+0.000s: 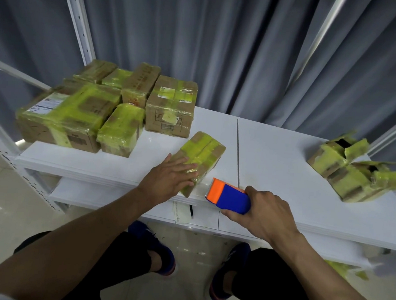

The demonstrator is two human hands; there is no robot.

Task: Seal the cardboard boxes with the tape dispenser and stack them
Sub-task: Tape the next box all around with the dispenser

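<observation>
Seated view across a white surface (285, 156), with a grey curtain (223, 46) behind it.

**Box in hand.** A small cardboard box (204, 150), already wrapped in yellow-green tape, lies aslant near the middle of the near edge. The left grip (166, 180) rests flat on its near end with the fingers straight and spread. It presses down and does not clasp, probably to pin the box so that it cannot slide or turn under the pull of the tape.

**Tool.** The right grip (265, 215) is curled fully round the blue body of the tape dispenser (228, 197), thumb beneath and fingers over the top. The orange toothed end points left, just beside the near corner of the box and apart from it. Held this way, the cutter faces the work and a stroke could run along the length of the box. Whether the dispenser touches the surface cannot be told.

**Sorting.** The sealed boxes (77, 113) stand close together at the far left. This is presumably the finished pile, kept clear of the working space. Two torn boxes (355, 170), their flaps gaping, lie at the far right, well apart from it, and seem to await sealing.

**Stage (judgement).** The box under the flat hand looks sealed or nearly so. It would next belong with the left group.
</observation>
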